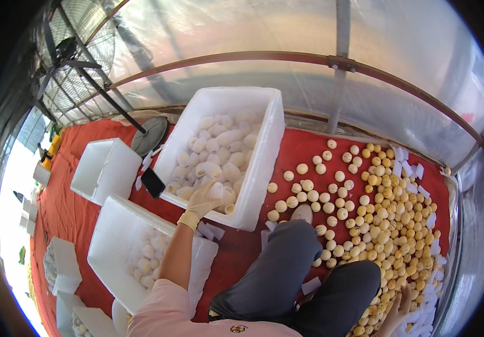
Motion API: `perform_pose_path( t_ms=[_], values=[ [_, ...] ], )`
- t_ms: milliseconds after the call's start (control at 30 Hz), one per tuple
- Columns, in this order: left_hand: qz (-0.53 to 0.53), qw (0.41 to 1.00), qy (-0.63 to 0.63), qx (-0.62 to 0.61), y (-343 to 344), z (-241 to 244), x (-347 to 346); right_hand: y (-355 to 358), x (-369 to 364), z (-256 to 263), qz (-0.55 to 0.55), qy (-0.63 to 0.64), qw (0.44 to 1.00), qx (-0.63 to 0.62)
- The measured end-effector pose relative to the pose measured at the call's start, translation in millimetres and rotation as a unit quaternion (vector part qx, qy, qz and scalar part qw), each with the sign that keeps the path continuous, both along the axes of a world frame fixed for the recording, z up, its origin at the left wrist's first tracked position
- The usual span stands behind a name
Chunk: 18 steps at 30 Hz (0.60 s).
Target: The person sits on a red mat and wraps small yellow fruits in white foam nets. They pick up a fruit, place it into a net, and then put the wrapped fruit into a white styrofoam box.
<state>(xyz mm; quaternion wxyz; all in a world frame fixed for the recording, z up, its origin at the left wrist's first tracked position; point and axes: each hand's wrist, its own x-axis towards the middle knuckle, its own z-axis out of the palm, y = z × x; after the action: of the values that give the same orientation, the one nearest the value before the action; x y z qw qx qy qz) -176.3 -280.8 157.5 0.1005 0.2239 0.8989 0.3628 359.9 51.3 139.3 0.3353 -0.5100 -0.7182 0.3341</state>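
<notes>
My left hand, in a pale glove, is over the near end of a large white polystyrene foam box. Its fingers are around a round fruit in a white foam net. Many fruits in foam nets lie inside that box. At the lower right, my right hand is beside a spread of small yellow striped melons, fingers apart and nothing visible in them. Flat white foam net sleeves lie right next to it.
A second foam box with netted fruits stands under my left arm. Another foam box, a black phone and a fan's round base are to the left. Paler melons lie around my shoe on red cloth.
</notes>
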Motion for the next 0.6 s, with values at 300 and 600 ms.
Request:
perform_pose_path(
  t_ms=[300,600],
  values=[
    [-0.007,0.989,-0.136,-0.052,40.3,-56.8,-7.8,25.7,0.0,-2.2,-0.088,-0.03,0.996,0.003],
    [0.006,0.993,0.061,0.103,142.9,28.5,50.5,63.2,8.1,-93.1,-0.097,-0.007,0.985,-0.14]
  ],
)
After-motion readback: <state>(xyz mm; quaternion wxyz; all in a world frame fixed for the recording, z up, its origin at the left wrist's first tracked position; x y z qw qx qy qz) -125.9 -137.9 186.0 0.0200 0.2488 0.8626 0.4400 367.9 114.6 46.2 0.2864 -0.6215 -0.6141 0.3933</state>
